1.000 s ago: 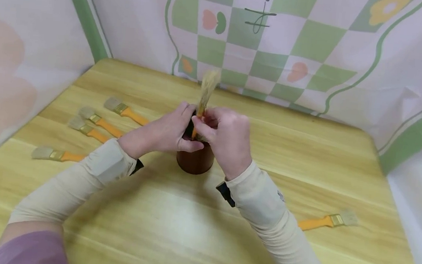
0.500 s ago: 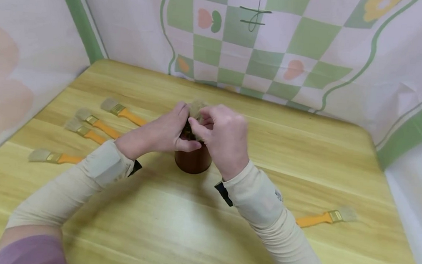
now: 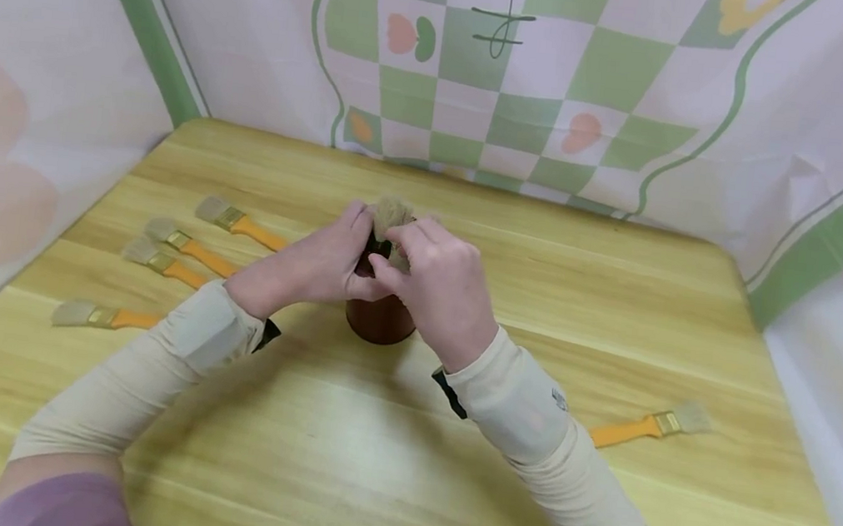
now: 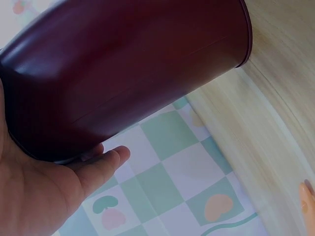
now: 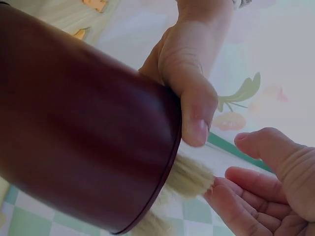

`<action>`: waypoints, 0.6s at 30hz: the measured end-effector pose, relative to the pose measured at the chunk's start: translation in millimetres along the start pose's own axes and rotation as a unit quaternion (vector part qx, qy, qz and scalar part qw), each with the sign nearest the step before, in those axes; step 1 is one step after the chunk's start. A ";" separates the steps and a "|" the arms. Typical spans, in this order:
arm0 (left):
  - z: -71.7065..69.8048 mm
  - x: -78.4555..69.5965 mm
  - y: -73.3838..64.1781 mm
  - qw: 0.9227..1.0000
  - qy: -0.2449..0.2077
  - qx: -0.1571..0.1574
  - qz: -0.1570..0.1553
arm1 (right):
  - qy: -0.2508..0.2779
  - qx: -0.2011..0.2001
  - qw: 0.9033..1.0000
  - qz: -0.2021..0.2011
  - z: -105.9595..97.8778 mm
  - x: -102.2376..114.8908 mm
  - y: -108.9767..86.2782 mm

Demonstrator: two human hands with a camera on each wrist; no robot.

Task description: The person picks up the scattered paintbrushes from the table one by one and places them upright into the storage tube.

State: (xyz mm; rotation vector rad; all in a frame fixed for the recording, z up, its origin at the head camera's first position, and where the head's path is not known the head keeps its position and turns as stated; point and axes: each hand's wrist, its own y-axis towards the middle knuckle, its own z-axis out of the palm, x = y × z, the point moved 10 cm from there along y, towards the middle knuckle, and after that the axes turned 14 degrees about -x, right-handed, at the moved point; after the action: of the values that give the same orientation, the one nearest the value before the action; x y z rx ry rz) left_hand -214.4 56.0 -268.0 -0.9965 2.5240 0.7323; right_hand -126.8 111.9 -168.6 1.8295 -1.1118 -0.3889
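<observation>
A dark red-brown cylindrical cup (image 3: pixel 380 322) stands upright on the wooden table between both hands. My left hand (image 3: pixel 316 262) grips its rim, thumb at the near side; the right wrist view shows that thumb pressing over the edge. Pale brush bristles (image 5: pixel 189 177) poke out of the mouth, with a second tuft (image 5: pixel 153 223) beside them; the handles are hidden inside. Over the opening is my right hand (image 3: pixel 445 286), thumb and fingers spread apart and nothing pinched between them. Its fingertips are right at the bristle ends in the right wrist view.
Several flat paintbrushes with orange handles, one of them a brush (image 3: pixel 233 217) at the back, lie to the left, partly behind the left forearm. Another paintbrush (image 3: pixel 633 429) lies right of the right forearm. A checked cloth wall (image 3: pixel 532 122) rises behind the table (image 3: pixel 344 457).
The right hand has lowered a paintbrush, bristles up, into the cup and let go of it, its fingers spreading. The left hand has stayed on the rim.
</observation>
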 end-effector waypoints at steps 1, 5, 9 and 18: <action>-0.1 0.2 0.2 1.000 0.001 -0.001 -0.001 | -0.003 -0.001 1.000 0.001 -1.0 -1.2 -0.7; 0.4 0.2 1.5 1.000 0.008 -0.003 -0.005 | -0.001 -0.015 1.000 0.007 -4.7 -6.0 -2.0; 3.0 1.6 1.9 1.000 0.004 0.005 -0.015 | 0.004 -0.028 0.999 0.013 -9.4 -9.8 -2.6; 2.8 3.8 -1.1 0.999 0.004 0.017 -0.028 | -0.015 -0.028 0.998 0.056 -14.4 -24.5 -7.3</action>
State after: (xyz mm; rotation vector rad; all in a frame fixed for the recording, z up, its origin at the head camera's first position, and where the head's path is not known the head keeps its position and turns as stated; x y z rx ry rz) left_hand -215.9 54.9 -272.5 -1.0563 2.4967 0.6670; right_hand -126.8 141.1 -171.8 1.7096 -1.2067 -0.3777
